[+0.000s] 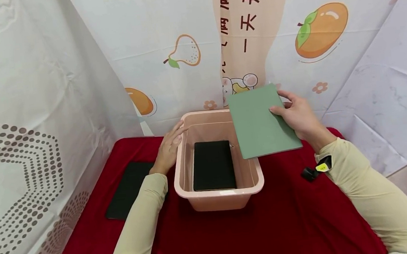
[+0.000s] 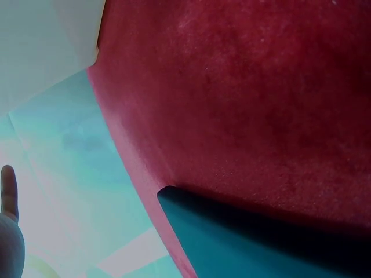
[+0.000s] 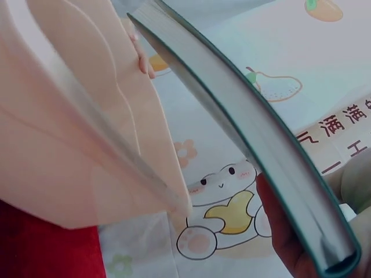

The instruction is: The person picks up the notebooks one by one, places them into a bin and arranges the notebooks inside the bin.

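My right hand [image 1: 300,117] grips a green hardcover notebook [image 1: 262,121] by its right edge, thumb on the cover. It tilts over the right side of a pink plastic basin [image 1: 219,193]; the right wrist view shows the thick white page edges of the notebook [image 3: 255,133]. My left hand [image 1: 169,148] touches the basin's left rim with its fingers extended. Inside the basin lies a black notebook [image 1: 212,165]. Left of the basin, partly behind my left forearm, a second flat black book [image 1: 126,191] lies on the red cloth.
Red cloth [image 1: 272,230] covers the table. Printed curtains [image 1: 142,22] hang close behind and at both sides. A small black object [image 1: 309,174] shows beneath my right wrist, near a black strap with a yellow label [image 1: 322,167].
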`<state>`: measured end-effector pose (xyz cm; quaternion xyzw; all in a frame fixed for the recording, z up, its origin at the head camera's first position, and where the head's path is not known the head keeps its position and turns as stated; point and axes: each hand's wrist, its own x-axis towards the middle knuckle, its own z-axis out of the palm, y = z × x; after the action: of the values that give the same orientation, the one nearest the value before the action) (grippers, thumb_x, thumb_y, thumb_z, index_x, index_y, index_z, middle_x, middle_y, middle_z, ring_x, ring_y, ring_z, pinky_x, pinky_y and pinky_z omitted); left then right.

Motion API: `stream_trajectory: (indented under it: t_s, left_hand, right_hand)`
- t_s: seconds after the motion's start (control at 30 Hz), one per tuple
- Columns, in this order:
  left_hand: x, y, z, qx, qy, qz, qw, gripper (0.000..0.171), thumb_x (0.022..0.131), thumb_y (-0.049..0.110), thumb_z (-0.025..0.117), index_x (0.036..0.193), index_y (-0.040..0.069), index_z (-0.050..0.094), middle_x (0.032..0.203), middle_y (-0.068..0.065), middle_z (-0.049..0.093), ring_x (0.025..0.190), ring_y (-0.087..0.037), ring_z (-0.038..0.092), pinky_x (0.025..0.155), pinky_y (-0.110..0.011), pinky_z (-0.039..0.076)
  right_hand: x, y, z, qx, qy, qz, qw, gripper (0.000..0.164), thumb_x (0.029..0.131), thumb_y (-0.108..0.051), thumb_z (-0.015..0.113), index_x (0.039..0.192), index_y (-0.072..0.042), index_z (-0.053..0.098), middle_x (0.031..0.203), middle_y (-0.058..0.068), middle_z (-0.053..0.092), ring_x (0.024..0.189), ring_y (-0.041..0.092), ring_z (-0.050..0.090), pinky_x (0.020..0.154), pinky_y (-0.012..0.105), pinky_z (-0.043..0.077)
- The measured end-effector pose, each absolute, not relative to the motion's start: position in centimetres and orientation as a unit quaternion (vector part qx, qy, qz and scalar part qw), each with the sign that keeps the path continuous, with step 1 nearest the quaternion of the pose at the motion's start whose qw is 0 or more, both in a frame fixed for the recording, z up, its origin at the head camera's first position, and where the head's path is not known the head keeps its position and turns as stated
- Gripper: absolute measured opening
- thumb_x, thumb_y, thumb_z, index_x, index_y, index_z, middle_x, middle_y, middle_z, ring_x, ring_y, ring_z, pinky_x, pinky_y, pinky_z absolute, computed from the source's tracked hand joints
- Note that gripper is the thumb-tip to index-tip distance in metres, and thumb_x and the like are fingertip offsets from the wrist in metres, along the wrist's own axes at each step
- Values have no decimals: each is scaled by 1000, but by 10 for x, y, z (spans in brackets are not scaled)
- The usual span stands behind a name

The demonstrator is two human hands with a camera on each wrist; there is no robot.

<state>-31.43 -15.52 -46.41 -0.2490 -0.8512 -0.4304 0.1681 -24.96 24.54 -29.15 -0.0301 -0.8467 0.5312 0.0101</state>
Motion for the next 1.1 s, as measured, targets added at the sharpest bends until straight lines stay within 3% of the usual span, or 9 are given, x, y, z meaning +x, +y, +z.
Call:
stream_trajectory:
  t_s: [0.37,0.53,0.8,1.03,1.1]
  left_hand:
    - [-315,-156,-463,-254,-850,-430,168,45,111,36,31,146,24,57,166,11,34,152,-21,35,120,-54,27]
    - [-314,-156,-462,-251,-851,-432,164,45,111,36,31,146,25,57,167,12,33,153,-21,34,121,-55,26]
    - [-313,-155,-459,-244,-852,-436,154,46,111,36,31,146,21,57,167,12,33,154,-21,33,123,-56,24]
    - [-312,-155,-459,-243,-854,-435,152,47,111,37,30,146,21,57,167,13,32,153,-22,33,121,-57,26]
    - [-313,-156,-461,-245,-854,-433,151,47,111,38,30,146,21,57,167,13,32,153,-24,34,122,-56,26]
  right_hand:
    - [-261,223,-287,-36,-832,553,16,70,104,-27,59,163,-18,23,146,23,51,107,27,62,78,33,56]
    - [-266,211,-288,-38,-824,565,13,67,104,-25,58,162,-18,26,144,23,53,106,27,63,82,37,56]
    - [-274,192,-289,-46,-799,599,6,72,104,-20,57,164,-17,18,147,25,49,114,30,59,98,50,52]
    - [-278,178,-287,-50,-792,608,10,69,104,-17,56,163,-17,20,145,24,51,104,25,61,85,40,53]
    - [-278,176,-285,-53,-789,612,8,70,104,-17,56,163,-17,18,147,24,50,107,26,61,88,43,54]
